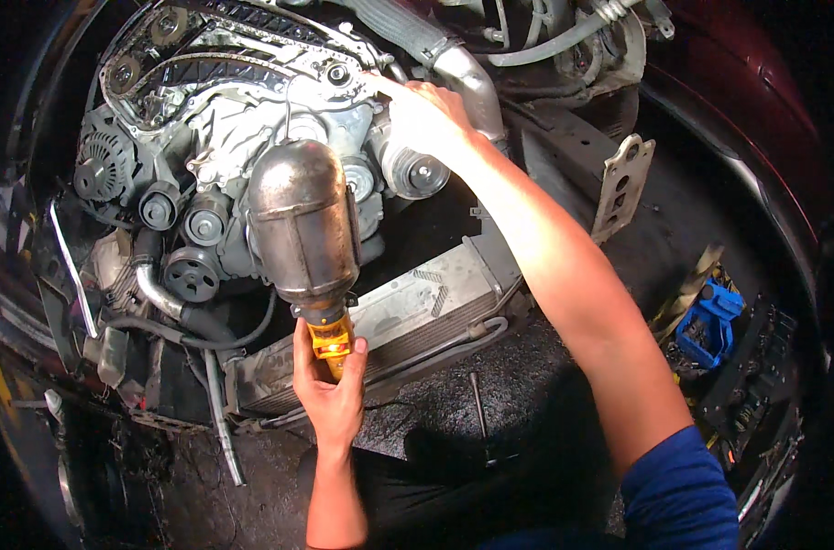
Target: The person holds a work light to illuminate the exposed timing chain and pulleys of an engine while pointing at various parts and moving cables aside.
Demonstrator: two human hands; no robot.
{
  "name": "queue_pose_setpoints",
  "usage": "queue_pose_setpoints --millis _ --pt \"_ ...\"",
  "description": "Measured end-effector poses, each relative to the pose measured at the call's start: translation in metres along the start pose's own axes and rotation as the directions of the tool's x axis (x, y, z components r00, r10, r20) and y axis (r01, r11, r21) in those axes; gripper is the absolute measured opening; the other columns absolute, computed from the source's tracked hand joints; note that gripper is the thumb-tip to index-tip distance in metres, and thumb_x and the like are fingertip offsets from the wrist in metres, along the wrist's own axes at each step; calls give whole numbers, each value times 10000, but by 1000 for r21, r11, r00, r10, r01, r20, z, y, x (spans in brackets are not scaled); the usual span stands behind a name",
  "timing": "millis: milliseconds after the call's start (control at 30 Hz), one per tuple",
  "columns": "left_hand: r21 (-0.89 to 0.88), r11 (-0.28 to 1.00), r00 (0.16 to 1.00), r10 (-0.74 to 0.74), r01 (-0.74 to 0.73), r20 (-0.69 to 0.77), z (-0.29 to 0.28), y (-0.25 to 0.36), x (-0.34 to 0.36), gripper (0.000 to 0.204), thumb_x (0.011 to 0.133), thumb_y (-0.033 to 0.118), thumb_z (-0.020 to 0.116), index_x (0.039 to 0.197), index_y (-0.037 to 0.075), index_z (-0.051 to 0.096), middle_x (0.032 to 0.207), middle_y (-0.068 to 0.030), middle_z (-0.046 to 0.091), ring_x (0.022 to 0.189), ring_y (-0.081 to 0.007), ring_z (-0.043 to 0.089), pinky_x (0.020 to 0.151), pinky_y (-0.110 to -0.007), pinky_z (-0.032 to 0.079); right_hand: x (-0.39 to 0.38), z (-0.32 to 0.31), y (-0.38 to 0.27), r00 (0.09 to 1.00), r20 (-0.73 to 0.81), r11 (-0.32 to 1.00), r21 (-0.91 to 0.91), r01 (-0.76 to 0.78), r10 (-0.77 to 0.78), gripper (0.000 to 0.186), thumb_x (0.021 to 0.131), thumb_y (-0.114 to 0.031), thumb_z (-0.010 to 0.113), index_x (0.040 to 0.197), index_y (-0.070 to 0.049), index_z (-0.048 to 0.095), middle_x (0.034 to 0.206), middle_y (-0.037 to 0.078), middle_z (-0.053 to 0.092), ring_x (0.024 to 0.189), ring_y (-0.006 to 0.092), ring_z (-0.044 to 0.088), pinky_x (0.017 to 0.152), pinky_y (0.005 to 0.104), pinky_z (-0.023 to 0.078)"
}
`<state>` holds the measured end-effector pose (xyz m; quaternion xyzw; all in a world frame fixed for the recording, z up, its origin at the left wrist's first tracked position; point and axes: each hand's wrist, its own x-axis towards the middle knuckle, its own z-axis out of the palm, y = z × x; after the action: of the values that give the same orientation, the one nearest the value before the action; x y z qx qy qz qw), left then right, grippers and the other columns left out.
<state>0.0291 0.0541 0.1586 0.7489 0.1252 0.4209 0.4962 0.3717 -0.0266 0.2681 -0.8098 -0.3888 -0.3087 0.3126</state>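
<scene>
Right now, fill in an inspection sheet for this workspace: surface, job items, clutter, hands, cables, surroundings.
Surface: dark, glossy-looking floor.
Job items: engine with exposed sprockets; metal canister in front.
Clutter: metal rod at lower centre; blue plastic piece at right.
Hands: left hand grips a yellow handheld device below the canister; right hand at the engine's upper right, contact unclear.
Cables: thin wire above the canister; black hose at lower left.
Surroundings: radiator below the engine; dark red body panel at right.

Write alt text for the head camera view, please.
A person's left hand grips a yellow-handled work lamp with a domed metal shade, in front of an exposed engine. The right hand stretches its index finger toward the engine's brightly lit upper part.
</scene>
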Motion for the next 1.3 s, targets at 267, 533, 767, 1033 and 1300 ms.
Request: queue_pose_setpoints --millis 267,533,767,1033,1300 --pt "-22 1000 1000 6 -6 1 -2 1 1 685 935 56 753 1524 -10 409 1131 -82 678 919 -118 637 766 -270 533 6 -3 8 989 77 992 -12 -127 127 608 923 -207 561 1505 -371 503 985 169 755 863 367 732 756 499 573" --pt "-14 1000 1000 7 -7 10 -3 3 1 659 938 55 748 1509 -9 426 1129 -74 676 917 -114 632 781 -265 526 9 -2 1 991 62 993 16 -116 115 616 882 -179 575 1470 -359 536 989 189 754 886 379 749 783 509 578" --pt "3 1000 1000 25 -25 -9 -7 3 3 660 939 49 744 1513 -8 423 1127 -78 681 930 -117 634 793 -263 526 8 -1 0 990 93 993 29 -111 108 571 953 -240 547 1512 -345 491 1065 159 747 924 374 725 782 508 566" --pt "-76 995 997 -70 68 -18 -9 17 7 728 907 79 794 1499 -97 409 1349 -121 588 1184 -167 573 1038 -317 458 -2 -22 2 983 49 984 -48 -172 174 495 997 -284 525 1488 -221 513 1121 190 733 978 398 708 867 506 550" --pt "-82 997 990 -27 16 -135 -22 25 5 715 910 91 794 1491 -93 420 1334 -131 596 1179 -172 579 1024 -317 470 -61 -137 30 980 -164 911 -378 -164 109 306 995 -330 595 1125 -78 711 1072 156 725 1023 381 689 846 492 553"
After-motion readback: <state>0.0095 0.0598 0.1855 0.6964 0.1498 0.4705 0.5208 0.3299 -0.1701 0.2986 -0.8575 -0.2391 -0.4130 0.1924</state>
